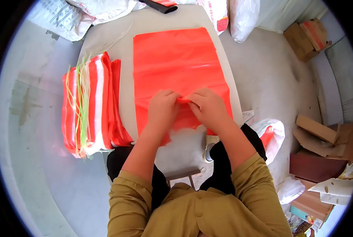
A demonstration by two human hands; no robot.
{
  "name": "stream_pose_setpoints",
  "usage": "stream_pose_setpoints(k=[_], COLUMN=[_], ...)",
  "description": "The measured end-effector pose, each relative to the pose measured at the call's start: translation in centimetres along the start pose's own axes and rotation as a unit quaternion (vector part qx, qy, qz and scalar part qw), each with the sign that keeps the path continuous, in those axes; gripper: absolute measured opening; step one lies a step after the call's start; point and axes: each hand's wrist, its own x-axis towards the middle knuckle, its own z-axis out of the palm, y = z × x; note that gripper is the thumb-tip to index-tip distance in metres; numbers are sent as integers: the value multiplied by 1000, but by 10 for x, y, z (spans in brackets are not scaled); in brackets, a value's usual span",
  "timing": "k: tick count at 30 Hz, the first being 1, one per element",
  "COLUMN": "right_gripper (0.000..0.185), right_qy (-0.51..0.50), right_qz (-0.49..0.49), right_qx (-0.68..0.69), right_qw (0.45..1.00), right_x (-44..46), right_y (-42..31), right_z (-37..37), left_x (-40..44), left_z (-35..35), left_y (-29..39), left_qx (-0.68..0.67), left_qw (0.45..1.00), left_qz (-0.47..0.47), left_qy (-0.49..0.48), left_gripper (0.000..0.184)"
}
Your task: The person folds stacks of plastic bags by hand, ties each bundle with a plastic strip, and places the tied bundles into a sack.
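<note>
A red plastic sheet or stack of flat bags (pixel 176 59) lies spread on the table in front of me. At its near edge, my left hand (pixel 163 107) is closed with the fingers pinching the bunched red plastic. My right hand (pixel 209 106) grips the same gathered edge just beside it, thumb toward the left hand. A short fold of red shows between the two hands. Below them the loose edge hangs over the table's front, slightly blurred. Whether there is one layer or several cannot be made out.
A thick pile of red-and-white striped plastic (pixel 99 102) with yellow-green strings (pixel 81 106) stands at the left. White sacks (pixel 101 10) line the table's (pixel 113 37) far side. Cardboard boxes (pixel 322 138) and a white bag with red contents (pixel 275 136) are on the right.
</note>
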Motion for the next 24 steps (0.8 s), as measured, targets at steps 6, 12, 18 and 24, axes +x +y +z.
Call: stream_pose_setpoints(k=[6, 12, 18, 24], right_gripper=[23, 41, 47, 50], right_qy=[-214, -38, -6, -32], right_qz=[297, 404, 433, 432], right_qx=[340, 619, 712, 677], right_qw=[866, 673, 553, 594], right_x=[-14, -39, -52, -55], right_y=[-11, 27, 46, 31], right_z=[8, 80, 97, 80], left_x=[8, 7, -16, -40], left_z=[-3, -22, -39, -36], left_y=[6, 29, 78, 120], left_qx=[54, 48, 1, -76], left_qw=[995, 981, 971, 955], left_qz=[16, 139, 228, 282], left_qy=[79, 129, 73, 45], left_gripper=[27, 30, 29, 30])
